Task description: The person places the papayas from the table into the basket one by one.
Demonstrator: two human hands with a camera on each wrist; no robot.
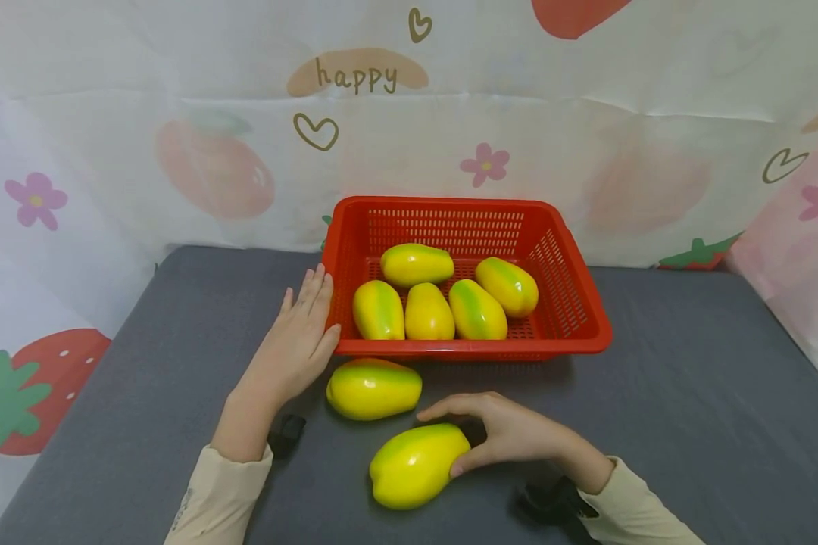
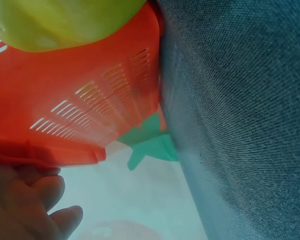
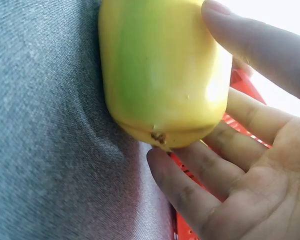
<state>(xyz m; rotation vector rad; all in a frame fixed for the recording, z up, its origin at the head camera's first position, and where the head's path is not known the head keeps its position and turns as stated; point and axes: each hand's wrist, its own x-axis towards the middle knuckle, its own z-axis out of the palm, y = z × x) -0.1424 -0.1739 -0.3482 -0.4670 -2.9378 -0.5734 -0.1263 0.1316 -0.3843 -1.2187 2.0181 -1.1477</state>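
Observation:
My left hand (image 1: 289, 344) lies with its fingers fairly straight along the left side of a red plastic basket (image 1: 473, 350). In the left wrist view, its fingertips (image 2: 50, 189) touch the basket's rim. At the front, my right hand (image 1: 511, 430) curves round the right end of a yellow-green papaya (image 1: 412, 469) on the table. The right wrist view shows the thumb (image 3: 255, 45) against one side of this papaya, with the other fingers about its end and partly hidden behind it. Another papaya (image 1: 373, 390) lies between it and the basket.
Several papayas lie inside the basket, among them one at the back (image 1: 417, 265). Grey cloth covers the table (image 1: 688, 393). A printed white curtain (image 1: 382, 166) hangs behind the basket. Dark wrist devices sit under both forearms.

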